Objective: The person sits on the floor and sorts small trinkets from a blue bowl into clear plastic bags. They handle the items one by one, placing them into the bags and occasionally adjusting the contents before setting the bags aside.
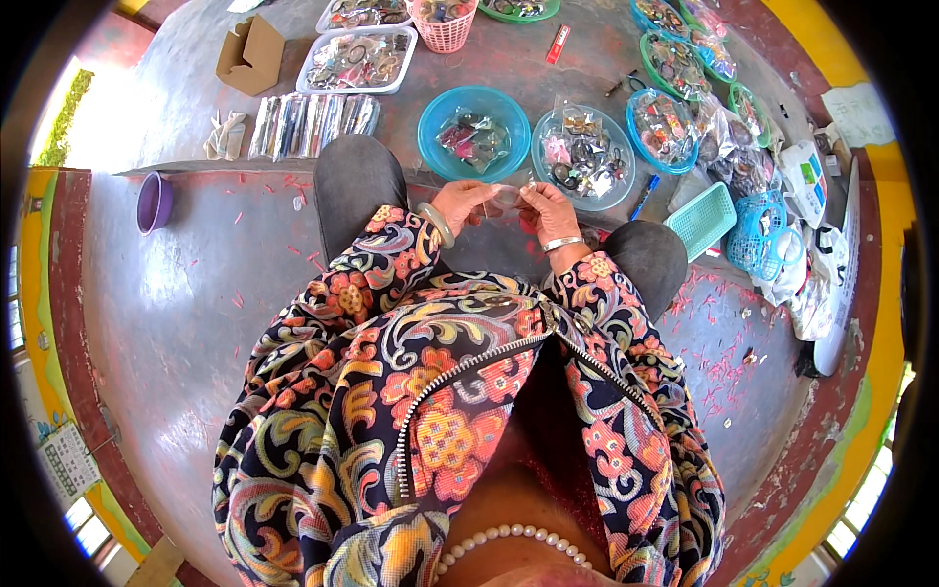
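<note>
Grey concrete floor [176, 293], littered with red scraps, stretches below a raised step carrying the sorted goods. Head view: left hand [462, 203] and right hand [546, 207] meet just in front of two blue bowls [474, 117], each pinching one end of a small clear packet [507, 195] held between them above the knees, unobstructed. Beyond the bowls lie one pink basket [442, 27], two white trays [358, 61], one cardboard box [250, 55] and a row of clear sleeves [313, 124]; a purple cup [154, 203] stands far left of them, a teal basket [701, 218] right.
</note>
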`<state>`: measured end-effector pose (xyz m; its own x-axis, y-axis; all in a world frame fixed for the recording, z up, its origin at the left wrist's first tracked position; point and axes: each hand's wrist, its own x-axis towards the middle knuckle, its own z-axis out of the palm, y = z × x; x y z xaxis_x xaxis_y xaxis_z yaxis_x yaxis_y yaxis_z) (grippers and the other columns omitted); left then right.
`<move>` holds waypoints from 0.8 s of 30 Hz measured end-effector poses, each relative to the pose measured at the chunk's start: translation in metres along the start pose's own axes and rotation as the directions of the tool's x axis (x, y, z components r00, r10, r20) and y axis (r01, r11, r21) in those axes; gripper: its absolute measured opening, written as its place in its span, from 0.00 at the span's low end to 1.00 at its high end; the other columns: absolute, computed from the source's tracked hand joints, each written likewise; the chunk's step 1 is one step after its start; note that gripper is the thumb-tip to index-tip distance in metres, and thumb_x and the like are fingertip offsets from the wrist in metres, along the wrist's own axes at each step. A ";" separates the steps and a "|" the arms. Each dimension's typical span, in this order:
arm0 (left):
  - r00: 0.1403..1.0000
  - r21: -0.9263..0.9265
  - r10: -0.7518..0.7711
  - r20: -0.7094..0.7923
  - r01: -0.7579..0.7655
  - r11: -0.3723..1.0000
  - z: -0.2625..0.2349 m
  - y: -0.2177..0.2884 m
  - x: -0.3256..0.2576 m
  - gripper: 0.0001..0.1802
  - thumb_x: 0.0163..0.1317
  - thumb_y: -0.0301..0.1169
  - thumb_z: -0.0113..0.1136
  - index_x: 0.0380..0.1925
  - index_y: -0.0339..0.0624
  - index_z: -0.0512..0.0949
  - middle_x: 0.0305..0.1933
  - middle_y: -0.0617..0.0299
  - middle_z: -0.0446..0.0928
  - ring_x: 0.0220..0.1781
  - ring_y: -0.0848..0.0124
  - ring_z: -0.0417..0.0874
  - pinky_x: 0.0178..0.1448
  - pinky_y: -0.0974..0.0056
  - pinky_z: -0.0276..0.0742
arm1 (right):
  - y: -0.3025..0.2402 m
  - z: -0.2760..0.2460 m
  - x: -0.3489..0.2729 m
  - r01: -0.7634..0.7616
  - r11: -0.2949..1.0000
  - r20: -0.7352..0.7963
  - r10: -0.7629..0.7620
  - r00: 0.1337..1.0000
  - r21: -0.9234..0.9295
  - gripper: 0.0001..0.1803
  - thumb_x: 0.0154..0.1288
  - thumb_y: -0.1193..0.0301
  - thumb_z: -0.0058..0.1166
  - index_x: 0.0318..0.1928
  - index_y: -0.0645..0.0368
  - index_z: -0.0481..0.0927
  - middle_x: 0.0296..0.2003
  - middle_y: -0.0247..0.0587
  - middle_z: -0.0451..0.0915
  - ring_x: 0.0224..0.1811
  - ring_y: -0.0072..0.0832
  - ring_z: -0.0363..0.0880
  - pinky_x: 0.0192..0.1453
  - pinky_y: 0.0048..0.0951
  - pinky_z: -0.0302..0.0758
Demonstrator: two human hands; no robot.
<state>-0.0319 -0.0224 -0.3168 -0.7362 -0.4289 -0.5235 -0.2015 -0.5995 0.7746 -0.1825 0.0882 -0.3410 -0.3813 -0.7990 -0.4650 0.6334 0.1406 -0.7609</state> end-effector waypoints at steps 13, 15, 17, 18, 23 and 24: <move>0.998 -0.089 -0.046 -0.042 0.042 0.995 -0.001 0.004 -0.001 0.12 0.52 0.36 0.57 0.30 0.39 0.76 0.22 0.66 0.74 0.17 0.80 0.68 0.19 0.76 0.61 | -0.003 0.004 -0.003 -0.083 0.994 0.031 0.085 0.996 -0.071 0.07 0.52 0.66 0.57 0.28 0.55 0.75 0.25 0.29 0.76 0.28 0.20 0.74 0.31 0.21 0.68; 0.997 -0.103 -0.047 -0.056 0.041 0.994 -0.004 0.000 0.002 0.12 0.52 0.37 0.57 0.29 0.38 0.76 0.22 0.66 0.74 0.17 0.80 0.69 0.19 0.76 0.62 | -0.003 0.005 -0.004 -0.088 0.993 0.017 0.090 0.996 -0.077 0.08 0.52 0.66 0.57 0.28 0.54 0.75 0.25 0.29 0.76 0.28 0.20 0.74 0.30 0.21 0.68; 0.996 -0.067 -0.026 -0.087 0.020 0.998 -0.004 -0.002 0.004 0.13 0.52 0.38 0.58 0.29 0.38 0.76 0.22 0.65 0.73 0.17 0.79 0.69 0.20 0.76 0.62 | -0.004 0.006 -0.004 -0.096 0.992 -0.007 0.095 0.995 -0.088 0.08 0.51 0.65 0.58 0.28 0.54 0.75 0.25 0.29 0.76 0.28 0.19 0.73 0.30 0.21 0.68; 0.995 -0.048 -0.015 -0.102 0.010 0.999 -0.004 -0.003 0.004 0.14 0.52 0.38 0.58 0.29 0.37 0.75 0.22 0.65 0.73 0.17 0.79 0.69 0.20 0.76 0.62 | -0.004 0.006 -0.005 -0.090 0.992 -0.007 0.090 0.996 -0.091 0.08 0.51 0.65 0.58 0.28 0.54 0.75 0.25 0.29 0.76 0.28 0.19 0.73 0.30 0.21 0.68; 0.993 0.008 0.020 -0.117 -0.020 1.000 -0.004 -0.004 0.005 0.16 0.52 0.40 0.58 0.31 0.37 0.75 0.24 0.65 0.75 0.20 0.77 0.73 0.20 0.76 0.62 | -0.003 0.005 -0.004 -0.070 0.992 -0.009 0.070 0.998 -0.107 0.08 0.51 0.65 0.58 0.28 0.54 0.75 0.24 0.29 0.76 0.27 0.19 0.73 0.28 0.19 0.66; 0.993 0.007 0.021 -0.112 -0.020 1.000 -0.004 -0.005 0.006 0.16 0.52 0.40 0.58 0.32 0.38 0.75 0.25 0.64 0.75 0.22 0.76 0.74 0.20 0.75 0.62 | -0.003 0.006 -0.004 -0.071 0.992 -0.011 0.071 0.997 -0.100 0.08 0.51 0.65 0.58 0.28 0.54 0.75 0.24 0.29 0.76 0.26 0.19 0.73 0.28 0.19 0.66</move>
<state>-0.0324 -0.0246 -0.3255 -0.6633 -0.5145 -0.5435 -0.1911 -0.5858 0.7876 -0.1791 0.0877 -0.3345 -0.3431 -0.7804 -0.5227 0.5886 0.2551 -0.7671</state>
